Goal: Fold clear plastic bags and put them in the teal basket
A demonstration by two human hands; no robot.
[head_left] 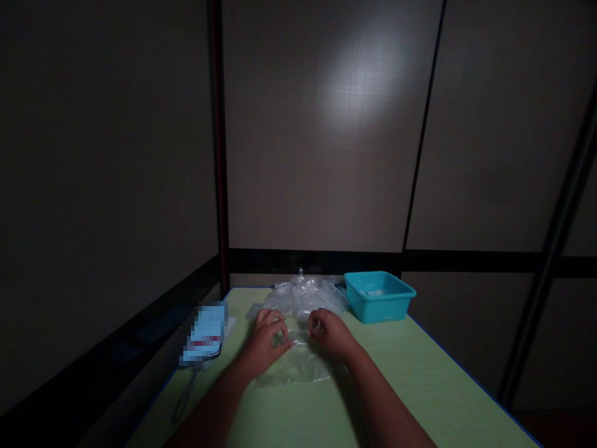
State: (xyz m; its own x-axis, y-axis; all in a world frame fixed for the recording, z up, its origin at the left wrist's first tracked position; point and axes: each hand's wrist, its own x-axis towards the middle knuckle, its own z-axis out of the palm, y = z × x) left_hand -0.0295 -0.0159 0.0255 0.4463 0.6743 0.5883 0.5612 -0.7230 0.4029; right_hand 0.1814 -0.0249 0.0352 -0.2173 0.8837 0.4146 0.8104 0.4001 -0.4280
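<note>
A clear plastic bag (303,364) lies flat on the green table in front of me. My left hand (265,342) is at its upper left, with thumb and index finger curled together at the film. On the other side my right hand (329,333) is closed, its fingertips pinching the bag's far edge. Just beyond both hands is a crumpled heap of clear plastic (303,295). A small flat clear piece (253,310) rests left of that heap.
A turquoise plastic basket (380,305) with something pale inside stands at the table's back right. At the left edge lies a phone-like object (205,336), its surface pixelated, with a cord strap (186,392). Dark panelled walls (317,155) border the green table (410,386).
</note>
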